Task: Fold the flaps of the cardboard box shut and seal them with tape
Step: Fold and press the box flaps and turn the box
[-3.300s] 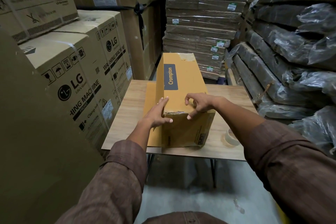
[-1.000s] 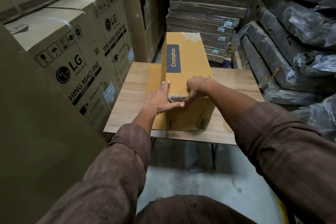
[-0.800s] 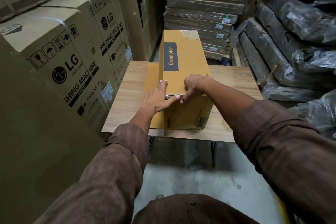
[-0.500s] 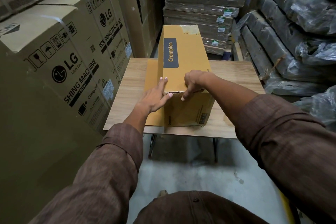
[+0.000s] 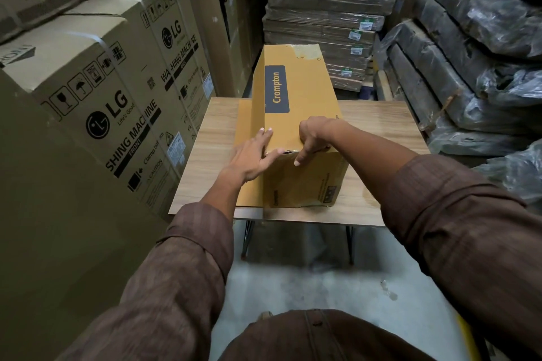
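Brown sleeves fill the bottom of the frame, both arms reaching up toward the centre, where a long cardboard box (image 5: 296, 123) lies lengthwise on a small wooden table (image 5: 205, 155). The left hand (image 5: 253, 157) lies open and flat against the box's near left corner, thumb along the top front edge. The right hand (image 5: 312, 138) is curled over that same edge, fingers bent and pressing down on the near end flap (image 5: 305, 182), gripping nothing. No tape roll is visible, so sealing looks yet to begin. If the pressure eases, the flap will probably spring open along the ragged seam; a hard push could also slide the box, since its far end overhangs the table's back edge. A flat cardboard sheet (image 5: 246, 132) under the box on its left could slip too. Room is tight: large appliance cartons (image 5: 117, 91) crowd the left of the frame, plastic-wrapped bundles (image 5: 469, 67) the right, stacked flat packs (image 5: 322, 14) the top centre, leaving bare table only beside the box.
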A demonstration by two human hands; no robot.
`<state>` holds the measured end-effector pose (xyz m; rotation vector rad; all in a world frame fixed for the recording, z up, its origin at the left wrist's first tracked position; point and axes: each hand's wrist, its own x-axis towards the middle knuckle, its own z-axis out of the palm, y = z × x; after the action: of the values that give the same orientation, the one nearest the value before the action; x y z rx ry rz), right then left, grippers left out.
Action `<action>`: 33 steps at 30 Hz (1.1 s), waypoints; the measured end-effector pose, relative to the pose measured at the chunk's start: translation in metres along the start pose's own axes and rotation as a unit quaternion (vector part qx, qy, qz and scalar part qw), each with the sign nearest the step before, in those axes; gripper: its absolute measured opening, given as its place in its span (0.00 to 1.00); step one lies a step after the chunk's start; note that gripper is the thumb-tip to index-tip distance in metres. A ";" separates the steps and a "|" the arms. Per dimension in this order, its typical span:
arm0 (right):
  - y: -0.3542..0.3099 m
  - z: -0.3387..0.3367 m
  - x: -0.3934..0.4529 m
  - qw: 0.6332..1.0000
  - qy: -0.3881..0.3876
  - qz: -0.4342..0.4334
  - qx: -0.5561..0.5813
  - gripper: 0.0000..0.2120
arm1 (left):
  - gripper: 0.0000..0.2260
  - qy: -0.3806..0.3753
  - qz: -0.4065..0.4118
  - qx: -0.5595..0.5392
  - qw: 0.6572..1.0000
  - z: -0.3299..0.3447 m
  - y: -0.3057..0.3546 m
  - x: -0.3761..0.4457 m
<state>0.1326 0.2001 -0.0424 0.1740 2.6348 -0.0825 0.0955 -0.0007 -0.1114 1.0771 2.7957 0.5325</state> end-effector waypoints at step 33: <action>0.010 0.002 0.017 0.999 -0.013 -0.021 -0.024 0.23 | 0.50 0.054 -0.039 0.153 0.986 0.009 0.027 0.014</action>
<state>0.1206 0.2119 -0.0528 0.1015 2.6112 -0.0344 0.1042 0.0302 -0.1095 1.0093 3.0739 0.1590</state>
